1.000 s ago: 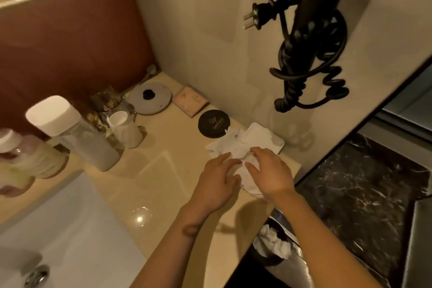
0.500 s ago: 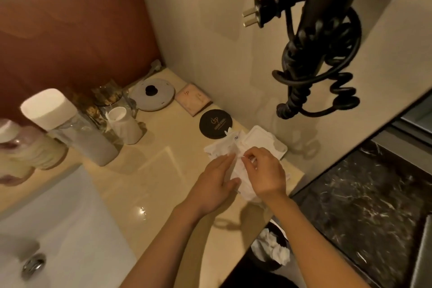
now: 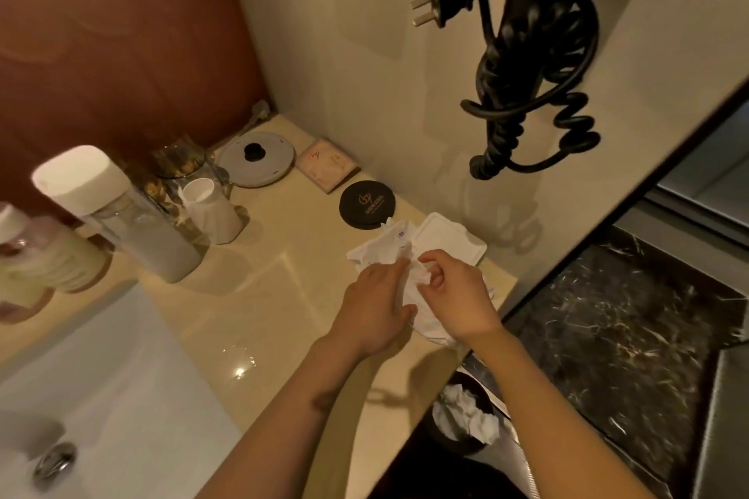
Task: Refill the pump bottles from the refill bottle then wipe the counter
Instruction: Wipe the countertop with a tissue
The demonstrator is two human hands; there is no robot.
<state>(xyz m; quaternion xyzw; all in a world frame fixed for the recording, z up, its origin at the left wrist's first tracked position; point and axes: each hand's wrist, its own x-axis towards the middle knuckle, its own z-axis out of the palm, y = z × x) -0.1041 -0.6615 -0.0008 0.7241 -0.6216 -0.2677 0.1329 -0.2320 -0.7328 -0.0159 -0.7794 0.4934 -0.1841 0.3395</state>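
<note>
A crumpled white cloth (image 3: 379, 253) lies at the right end of the beige counter (image 3: 251, 296), beside a white rectangular tray (image 3: 450, 241). My left hand (image 3: 375, 306) lies flat on the cloth with straight fingers. My right hand (image 3: 458, 296) pinches a fold of the cloth between thumb and fingers. A tall clear bottle with a white cap (image 3: 117, 215) stands at the left. Two blurred pinkish bottles (image 3: 36, 267) sit at the left edge.
A black round coaster (image 3: 367, 205), a pink card (image 3: 326, 164), a grey disc (image 3: 255, 158), a white cup (image 3: 210, 211) and a glass jar (image 3: 180, 164) line the back. The white sink (image 3: 101, 397) is lower left. A black hairdryer with coiled cord (image 3: 535, 65) hangs overhead. A bin with tissues (image 3: 466, 417) stands below the counter edge.
My right hand has gone from lying flat on the cloth to pinching and lifting a fold. The left hand stays pressed on the cloth.
</note>
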